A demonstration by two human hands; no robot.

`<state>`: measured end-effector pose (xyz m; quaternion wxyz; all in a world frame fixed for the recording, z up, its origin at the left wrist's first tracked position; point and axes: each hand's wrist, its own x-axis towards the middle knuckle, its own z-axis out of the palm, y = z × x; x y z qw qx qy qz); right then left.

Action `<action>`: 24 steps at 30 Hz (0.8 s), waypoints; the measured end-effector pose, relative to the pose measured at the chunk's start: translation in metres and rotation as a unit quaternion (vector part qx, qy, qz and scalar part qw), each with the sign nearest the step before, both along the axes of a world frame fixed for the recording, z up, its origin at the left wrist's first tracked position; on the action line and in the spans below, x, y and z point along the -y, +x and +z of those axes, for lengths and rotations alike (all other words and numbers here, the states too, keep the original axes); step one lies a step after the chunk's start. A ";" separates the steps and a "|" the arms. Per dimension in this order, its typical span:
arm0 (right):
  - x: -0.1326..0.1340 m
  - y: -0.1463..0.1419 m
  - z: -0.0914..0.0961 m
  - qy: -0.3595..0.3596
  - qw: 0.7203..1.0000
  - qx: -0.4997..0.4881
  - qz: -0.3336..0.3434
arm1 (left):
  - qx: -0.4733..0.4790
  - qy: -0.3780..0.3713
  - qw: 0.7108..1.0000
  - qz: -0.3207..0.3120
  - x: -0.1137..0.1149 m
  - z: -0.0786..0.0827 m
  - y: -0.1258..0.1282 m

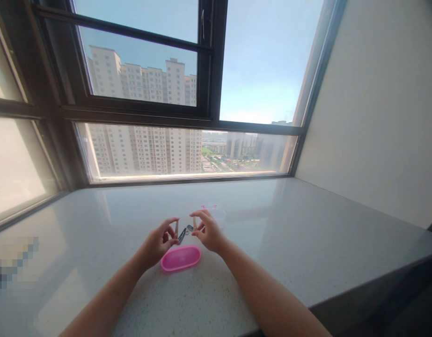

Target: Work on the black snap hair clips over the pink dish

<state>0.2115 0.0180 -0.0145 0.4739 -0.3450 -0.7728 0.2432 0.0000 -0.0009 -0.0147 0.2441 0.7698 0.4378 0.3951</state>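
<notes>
Between the thumb and fingers of my left hand [163, 239] stands a slim beige hair clip [176, 228], held upright. My right hand [208, 231] pinches a similar beige clip [194, 223], also on end, a short way to the right. On the counter between the hands lie a dark green snap hair clip [182, 235] and another dark clip [190, 228], with a small ring-like item [187, 232] by them. Just in front of these, near my left hand, is a pink oval lid or tray [181, 259]. Behind my right hand a clear container [219, 216] with pink clasps is partly hidden.
The pale speckled counter [279, 234] runs back to a dark-framed window [187, 180]. A white wall [377, 117] rises on the right. At the far left a pixelated patch covers part of the counter. The counter's front edge is at lower right.
</notes>
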 end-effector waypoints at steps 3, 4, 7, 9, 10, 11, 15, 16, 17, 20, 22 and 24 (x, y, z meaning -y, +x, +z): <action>0.000 -0.001 0.000 0.004 1.000 0.000 0.000 | 0.003 0.000 1.000 -0.001 0.000 0.000 0.000; 0.000 -0.001 0.000 0.007 1.000 0.000 0.002 | 0.004 0.000 1.000 -0.002 0.000 0.000 0.000; -0.001 -0.002 -0.002 0.013 1.000 -0.002 0.005 | 0.001 0.001 1.000 -0.006 0.001 0.000 0.000; -0.002 -0.003 -0.003 0.012 1.000 -0.007 0.004 | -0.003 0.003 1.000 -0.009 0.001 0.000 0.000; -0.003 -0.003 -0.004 0.010 1.000 -0.010 0.005 | -0.005 0.004 1.000 -0.010 0.001 0.000 0.000; -0.003 -0.003 -0.005 0.008 1.000 -0.014 0.006 | -0.007 0.006 1.000 -0.009 0.001 0.000 -0.001; -0.003 -0.003 -0.007 0.007 1.000 -0.019 0.015 | -0.011 0.010 1.000 0.000 0.002 -0.001 0.000; -0.003 -0.003 -0.007 0.008 1.000 -0.018 0.016 | -0.009 0.011 1.000 0.001 0.002 -0.001 0.000; -0.003 -0.003 -0.007 0.010 1.000 -0.017 0.016 | -0.007 0.011 1.000 0.001 0.002 0.000 0.000; -0.003 -0.003 -0.007 0.008 1.000 -0.016 0.017 | -0.005 0.008 1.000 -0.002 0.002 0.000 0.001; -0.003 -0.003 -0.006 0.006 1.000 -0.016 0.019 | -0.006 0.006 1.000 -0.005 0.003 0.001 0.001; -0.002 -0.003 -0.006 0.006 1.000 -0.015 0.020 | -0.005 0.007 1.000 -0.004 0.003 0.001 0.001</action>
